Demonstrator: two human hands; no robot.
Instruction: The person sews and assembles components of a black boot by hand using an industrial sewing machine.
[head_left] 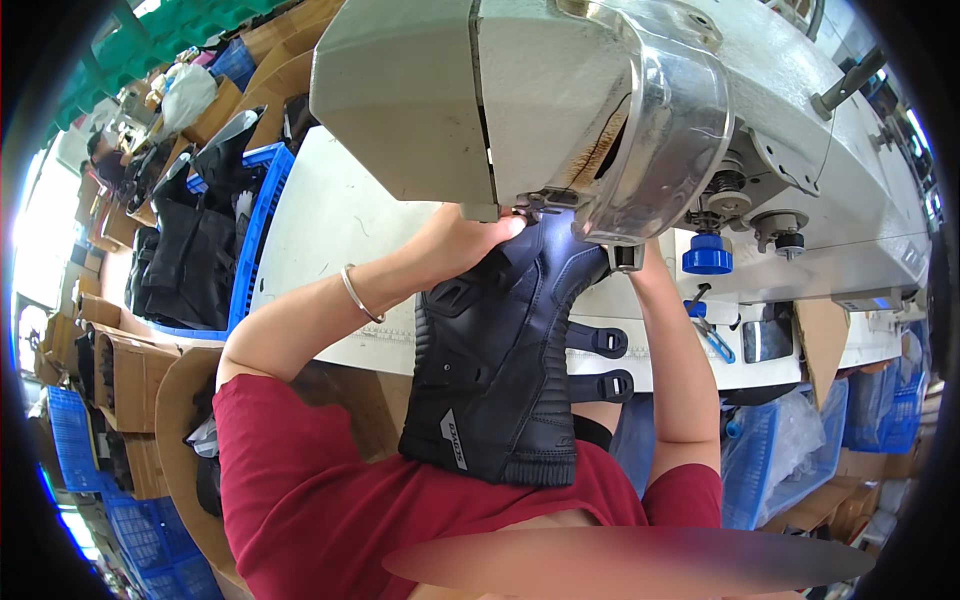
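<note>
A black boot upper (490,370) with straps and buckles hangs from the bed of a sewing machine (400,110) down to my lap. Its top end lies under the lit needle area, where the stitching point itself is mostly hidden. With the thumb pressed along the boot's edge, my left hand (468,238) grips it just left of the presser foot. My right hand (648,262) is on the boot's right side; the machine head's shiny metal cover (665,130) hides its fingers. Two buckled straps (598,340) stick out to the right, apart from both hands.
At left, a blue crate (262,220) holds several black boot pieces. Blue-handled snips (715,340) and a phone (767,340) lie on the white table (310,230) at right. Cardboard boxes (135,380) and a blue bin with plastic bags (790,450) flank me.
</note>
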